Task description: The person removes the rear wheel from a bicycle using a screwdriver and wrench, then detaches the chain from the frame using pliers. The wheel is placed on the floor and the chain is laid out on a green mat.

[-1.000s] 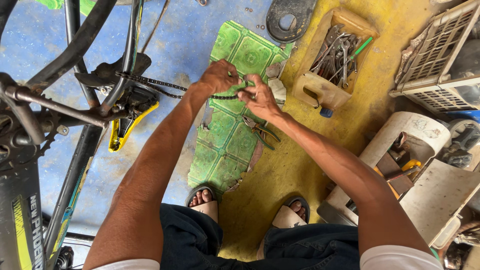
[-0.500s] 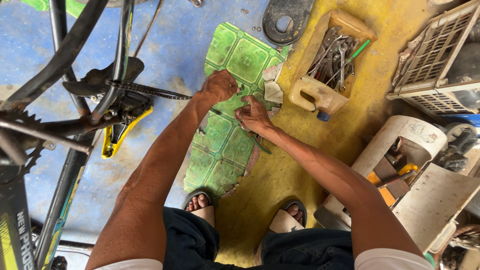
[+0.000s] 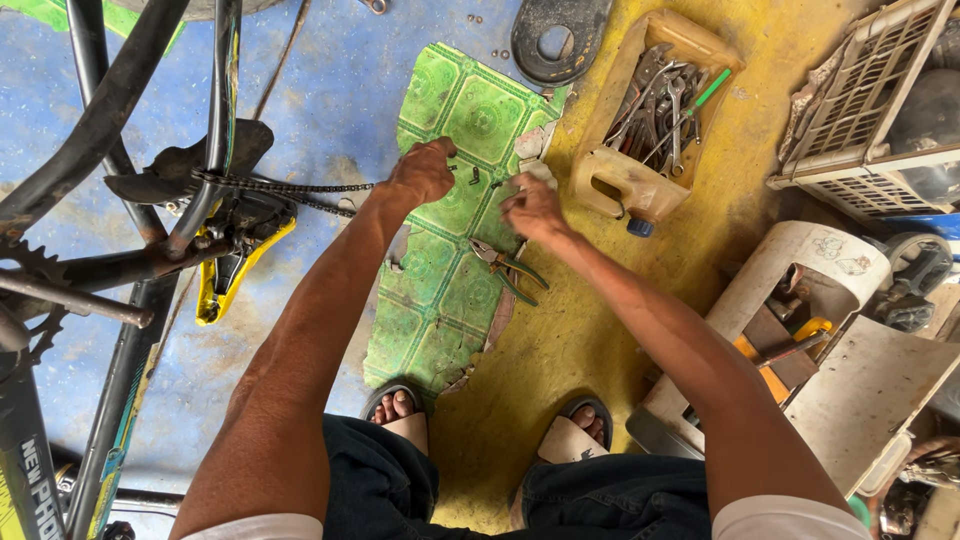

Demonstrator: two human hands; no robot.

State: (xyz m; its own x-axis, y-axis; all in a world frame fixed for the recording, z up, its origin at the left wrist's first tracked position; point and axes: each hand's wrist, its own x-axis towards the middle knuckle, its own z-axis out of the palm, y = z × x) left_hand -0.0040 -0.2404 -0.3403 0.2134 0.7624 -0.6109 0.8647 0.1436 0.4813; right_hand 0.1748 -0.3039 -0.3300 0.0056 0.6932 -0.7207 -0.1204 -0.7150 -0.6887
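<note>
My left hand (image 3: 422,172) is closed on the free end of a bicycle chain (image 3: 270,187) that runs left to the upturned bicycle frame (image 3: 150,230). My right hand (image 3: 533,208) hovers just right of it over a green patterned floor sheet (image 3: 440,280), fingers bent down near small metal bits (image 3: 474,176) on the sheet; whether it pinches one I cannot tell. A pair of pliers with dark handles (image 3: 508,266) lies on the sheet below my right hand.
A cut-open yellow plastic can (image 3: 610,185) holding several spanners and a green-handled tool sits on the yellow floor to the right. A dark round plate (image 3: 560,35) lies at the top. Crates (image 3: 870,110) and junk fill the right side. My sandalled feet (image 3: 400,410) are below.
My two hands, together over the sheet before, have drawn apart. The left pulls the chain end; the right has shifted right. The pliers now lie uncovered on the sheet.
</note>
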